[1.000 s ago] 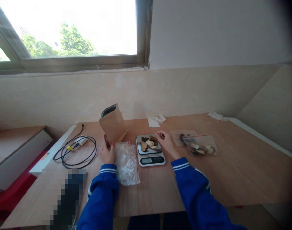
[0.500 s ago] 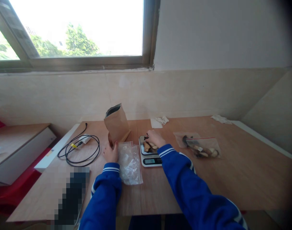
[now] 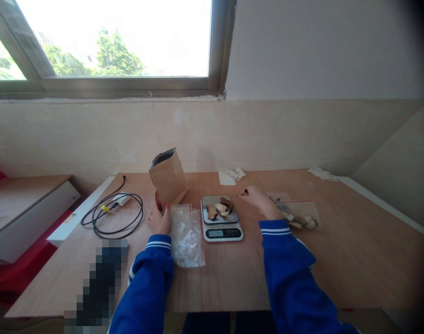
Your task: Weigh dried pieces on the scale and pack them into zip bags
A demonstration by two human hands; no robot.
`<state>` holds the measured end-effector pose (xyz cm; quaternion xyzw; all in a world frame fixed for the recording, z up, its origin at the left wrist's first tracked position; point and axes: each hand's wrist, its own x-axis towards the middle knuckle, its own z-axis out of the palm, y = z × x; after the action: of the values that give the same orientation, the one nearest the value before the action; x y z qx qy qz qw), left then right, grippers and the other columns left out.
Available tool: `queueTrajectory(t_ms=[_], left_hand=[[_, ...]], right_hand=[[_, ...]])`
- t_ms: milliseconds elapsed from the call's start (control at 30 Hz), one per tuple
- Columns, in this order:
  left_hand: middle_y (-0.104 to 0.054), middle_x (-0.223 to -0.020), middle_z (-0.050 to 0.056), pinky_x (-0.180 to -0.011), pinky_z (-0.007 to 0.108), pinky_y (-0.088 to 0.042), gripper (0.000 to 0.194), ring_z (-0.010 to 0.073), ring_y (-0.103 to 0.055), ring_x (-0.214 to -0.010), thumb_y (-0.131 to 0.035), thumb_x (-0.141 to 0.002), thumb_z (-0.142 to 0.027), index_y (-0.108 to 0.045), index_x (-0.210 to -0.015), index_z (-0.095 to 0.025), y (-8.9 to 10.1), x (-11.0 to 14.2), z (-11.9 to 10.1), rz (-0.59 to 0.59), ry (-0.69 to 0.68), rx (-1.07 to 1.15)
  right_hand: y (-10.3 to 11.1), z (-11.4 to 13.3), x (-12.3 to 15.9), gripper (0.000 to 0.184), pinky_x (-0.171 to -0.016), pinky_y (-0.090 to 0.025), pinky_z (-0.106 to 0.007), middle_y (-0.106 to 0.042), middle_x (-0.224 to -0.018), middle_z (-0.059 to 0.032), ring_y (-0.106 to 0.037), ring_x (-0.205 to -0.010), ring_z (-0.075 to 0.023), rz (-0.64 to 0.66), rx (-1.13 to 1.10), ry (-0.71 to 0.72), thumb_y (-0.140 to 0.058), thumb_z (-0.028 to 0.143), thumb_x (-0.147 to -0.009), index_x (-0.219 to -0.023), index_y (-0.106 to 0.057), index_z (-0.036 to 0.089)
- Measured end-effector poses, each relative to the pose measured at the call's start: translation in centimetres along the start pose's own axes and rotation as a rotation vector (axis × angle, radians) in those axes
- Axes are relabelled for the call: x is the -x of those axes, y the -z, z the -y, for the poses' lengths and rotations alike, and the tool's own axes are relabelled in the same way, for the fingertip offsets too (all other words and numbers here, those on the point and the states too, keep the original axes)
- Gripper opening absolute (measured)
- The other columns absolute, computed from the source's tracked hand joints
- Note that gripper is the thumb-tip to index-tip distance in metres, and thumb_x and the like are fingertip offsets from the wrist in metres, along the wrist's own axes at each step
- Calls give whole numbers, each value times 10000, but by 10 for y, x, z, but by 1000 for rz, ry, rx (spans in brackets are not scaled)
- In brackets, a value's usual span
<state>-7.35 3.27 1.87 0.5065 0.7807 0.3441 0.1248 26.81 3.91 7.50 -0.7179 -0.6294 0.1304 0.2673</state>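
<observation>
A small digital scale (image 3: 221,230) sits on the wooden table (image 3: 354,260) with several dried pieces (image 3: 221,208) on its steel platform. My right hand (image 3: 256,198) hovers just right of the scale, fingers pinched on a small dark piece (image 3: 246,191), above a clear zip bag of dried pieces (image 3: 298,215). My left hand (image 3: 159,220) rests at the base of an upright, open brown paper pouch (image 3: 168,178), its fingers against the pouch. An empty clear plastic bag (image 3: 186,234) lies between my left hand and the scale.
A coiled black cable with a white plug (image 3: 112,213) lies at the left of the table. Crumpled white paper (image 3: 231,175) sits by the tiled wall behind the scale, more paper (image 3: 321,174) at the far right. A lower wooden bench (image 3: 20,204) stands left.
My right hand reached onto the scale's platform, then drew back to the right with a small dark piece pinched in it. My left hand stayed at the pouch.
</observation>
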Motion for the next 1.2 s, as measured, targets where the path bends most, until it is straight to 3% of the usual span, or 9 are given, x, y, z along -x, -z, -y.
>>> queueTrajectory(t_ms=[100,267,400,533,667,767,900,1067,1200], left_hand=[[-585,-1248,200,-1030,543,-306,666,375,-482,-1223,-382,-870,-549,-386,-1390,-133,1,0,-1,-10,-3,-3],[-608,-1210,197,-1011,533,-338,673,372,-515,-1188,-376,-866,-563,-396,-1389,-140,-1,-2,2,-3,-22,-1],[-600,-1226,204,-1017,542,-329,675,376,-512,-1191,-390,-863,-556,-395,-1389,-133,0,-1,2,-8,-20,-3],[-591,-1240,205,-1028,564,-301,668,385,-495,-1209,-392,-867,-544,-381,-1394,-133,1,0,0,-14,-23,-4],[-580,-1254,207,-1017,567,-308,660,389,-488,-1213,-398,-868,-536,-381,-1391,-135,0,0,0,-9,-22,12],[-575,-1261,208,-1011,563,-316,650,389,-486,-1215,-406,-868,-527,-385,-1388,-137,1,1,-1,-11,-28,21],[-603,-1213,206,-1004,552,-331,632,377,-511,-1192,-410,-871,-515,-396,-1380,-140,2,2,-3,-8,-20,14],[-591,-1238,200,-1009,555,-325,642,380,-501,-1201,-398,-869,-529,-390,-1383,-145,1,2,-1,-8,-26,2],[-576,-1263,193,-1021,551,-315,635,381,-484,-1217,-390,-863,-540,-419,-1358,-143,-1,1,3,-5,-18,5]], right_hand=[[14,-22,10,340,-575,-363,-292,-582,-531,-58,-573,-599,-214,93,-59,-31,-644,482,-764,-595,-643,187],[24,-8,23,667,-442,-314,-258,-519,-560,0,-442,-470,-153,209,-845,-121,-218,700,-863,-1034,-625,201],[24,11,33,476,-491,-377,-261,-614,-734,-33,-503,-565,-155,430,-1292,-136,-271,524,-886,-1078,-570,207],[12,17,36,200,-530,-387,-257,-633,-796,-33,-528,-627,-149,445,-1538,-158,-437,312,-761,-885,-555,209],[-11,22,32,126,-553,-400,-260,-645,-818,-32,-527,-638,-139,402,-1396,-114,-546,305,-716,-786,-535,201],[-28,28,27,209,-567,-414,-262,-626,-791,-4,-538,-642,-139,259,-1143,-26,-609,351,-716,-853,-540,210],[-46,36,19,225,-745,-467,-306,-634,-926,-28,-589,-830,-166,65,-787,242,-599,339,-753,-936,-577,209],[-60,45,13,184,-947,-387,-433,-681,-998,-57,-594,-1001,-230,58,-338,438,-585,213,-792,-953,-672,224],[-61,36,15,228,-973,-387,-427,-659,-1115,-80,-580,-1078,-240,23,-341,463,-566,274,-832,-1021,-687,231]])
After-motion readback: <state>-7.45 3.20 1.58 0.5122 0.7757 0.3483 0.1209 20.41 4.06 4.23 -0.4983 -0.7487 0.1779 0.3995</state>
